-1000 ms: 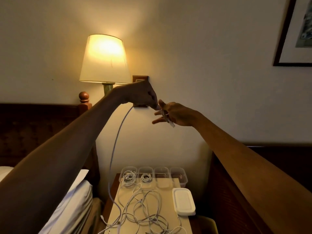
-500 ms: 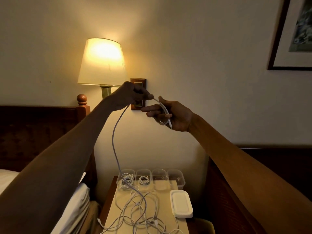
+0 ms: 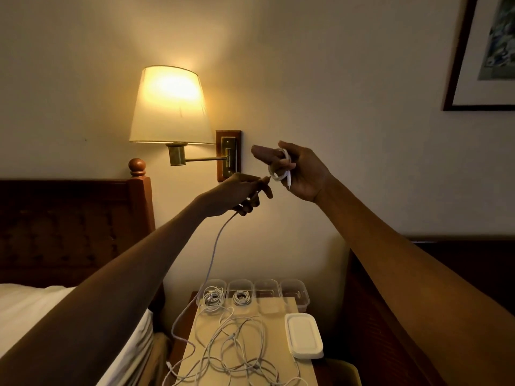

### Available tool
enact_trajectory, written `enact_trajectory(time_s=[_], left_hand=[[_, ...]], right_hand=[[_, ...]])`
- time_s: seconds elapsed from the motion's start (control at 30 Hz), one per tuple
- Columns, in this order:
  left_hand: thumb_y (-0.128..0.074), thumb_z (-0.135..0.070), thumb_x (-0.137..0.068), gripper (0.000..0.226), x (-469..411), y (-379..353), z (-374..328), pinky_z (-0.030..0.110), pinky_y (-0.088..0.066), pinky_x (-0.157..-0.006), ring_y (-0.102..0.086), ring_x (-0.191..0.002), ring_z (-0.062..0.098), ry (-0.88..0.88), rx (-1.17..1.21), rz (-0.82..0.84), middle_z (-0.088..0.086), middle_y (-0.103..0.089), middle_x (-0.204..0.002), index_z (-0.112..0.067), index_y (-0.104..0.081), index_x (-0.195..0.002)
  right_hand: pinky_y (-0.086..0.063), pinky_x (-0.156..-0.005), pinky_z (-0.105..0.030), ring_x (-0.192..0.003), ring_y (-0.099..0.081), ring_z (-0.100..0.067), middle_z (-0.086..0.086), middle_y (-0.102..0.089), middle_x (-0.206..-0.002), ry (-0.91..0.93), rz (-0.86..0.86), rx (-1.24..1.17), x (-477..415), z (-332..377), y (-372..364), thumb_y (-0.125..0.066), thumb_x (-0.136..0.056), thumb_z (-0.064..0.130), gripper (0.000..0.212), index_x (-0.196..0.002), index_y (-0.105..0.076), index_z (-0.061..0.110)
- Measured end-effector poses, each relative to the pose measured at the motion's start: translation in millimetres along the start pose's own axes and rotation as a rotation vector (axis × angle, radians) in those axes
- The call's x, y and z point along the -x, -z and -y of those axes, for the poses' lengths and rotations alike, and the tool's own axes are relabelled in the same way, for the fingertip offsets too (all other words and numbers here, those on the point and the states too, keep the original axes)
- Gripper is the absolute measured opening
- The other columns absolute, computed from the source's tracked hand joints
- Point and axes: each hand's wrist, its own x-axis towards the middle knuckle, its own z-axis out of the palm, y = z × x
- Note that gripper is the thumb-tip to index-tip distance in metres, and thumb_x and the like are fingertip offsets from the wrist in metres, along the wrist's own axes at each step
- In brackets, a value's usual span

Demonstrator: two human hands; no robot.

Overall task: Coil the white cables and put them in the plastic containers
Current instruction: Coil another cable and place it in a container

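A white cable (image 3: 213, 252) runs up from the nightstand into my left hand (image 3: 237, 193), which pinches it. Its upper end is looped in a small coil (image 3: 280, 169) around the fingers of my right hand (image 3: 302, 171), raised in front of the wall. A tangle of loose white cables (image 3: 237, 349) lies on the nightstand. A row of several clear plastic containers (image 3: 295, 295) stands at its back. The two left containers each hold a coiled cable (image 3: 241, 298); the two right ones look empty.
A stack of white lids (image 3: 303, 335) lies at the nightstand's right edge. A lit wall lamp (image 3: 171, 107) on a brass arm hangs just left of my hands. A bed with white sheets (image 3: 33, 307) and a dark headboard sits left; dark wooden furniture (image 3: 373, 302) stands right.
My left hand has dropped from above the right hand to below and left of it, carrying the cable around. The coil on my right fingers has gained a loop. The view has tilted down.
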Motion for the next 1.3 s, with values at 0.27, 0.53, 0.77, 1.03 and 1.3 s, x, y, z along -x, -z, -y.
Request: enact_trajectory(time_s=[0.27, 0.53, 0.77, 1.03, 1.3], left_hand=[[-0.048, -0.019, -0.102, 0.023, 4.7, -14.4, -30.1, 0.026, -0.05, -0.05, -0.058, -0.049, 0.016, 0.095, -0.248, 0.156, 0.005, -0.062, -0.062, -0.011, -0.065, -0.115], [-0.06, -0.013, -0.094, 0.013, 15.6, 19.6, -81.1, 0.013, -0.043, -0.046, -0.054, -0.047, 0.002, -0.084, -0.665, 0.108, -0.011, -0.062, -0.056, -0.015, -0.073, -0.092], [-0.075, -0.028, -0.083, 0.013, 10.1, 43.6, -91.7, 0.019, -0.04, -0.061, -0.055, -0.058, -0.004, -0.219, -0.826, -0.035, -0.011, -0.068, -0.071, -0.016, -0.077, -0.089], [-0.071, -0.018, -0.088, 0.012, 4.9, 51.8, -75.3, 0.007, -0.042, -0.053, -0.057, -0.063, -0.005, -0.329, -0.636, -0.134, -0.002, -0.068, -0.082, -0.01, -0.075, -0.097], [-0.054, -0.008, -0.098, 0.016, 4.8, 36.0, -29.0, 0.018, -0.039, -0.045, -0.049, -0.053, 0.009, -0.221, -0.406, -0.139, 0.007, -0.056, -0.073, -0.011, -0.069, -0.101]], right_hand=[[-0.047, -0.102, -0.038, -0.122, -0.056, -0.035, -0.026, -0.048, -0.14, 0.098, -0.191, 0.326, -8.2, -0.7, 2.6, -0.02, -0.108, 0.028, 0.052, -0.144, -0.029, -0.008], [-0.044, -0.095, -0.029, -0.132, -0.048, -0.032, -0.022, -0.035, -0.152, 0.032, -0.267, 0.744, -9.3, -9.6, 18.1, -0.028, -0.107, 0.031, 0.052, -0.146, -0.026, -0.003], [-0.056, -0.075, -0.021, -0.091, -0.071, -0.02, -0.022, -0.062, -0.126, -0.169, -0.122, 0.775, -1.8, -13.9, 13.2, -0.023, -0.107, 0.033, 0.05, -0.127, -0.049, -0.005], [-0.036, -0.051, -0.014, -0.037, -0.041, -0.008, -0.012, -0.069, -0.078, -0.187, -0.021, 0.488, 3.4, -14.8, 6.1, -0.019, -0.106, 0.039, 0.062, -0.103, -0.064, -0.004], [-0.036, -0.036, -0.012, -0.034, -0.038, -0.008, -0.002, -0.054, -0.056, -0.167, 0.154, 0.148, 5.6, -3.2, 8.6, -0.027, -0.106, 0.034, 0.051, -0.086, -0.062, 0.003]])
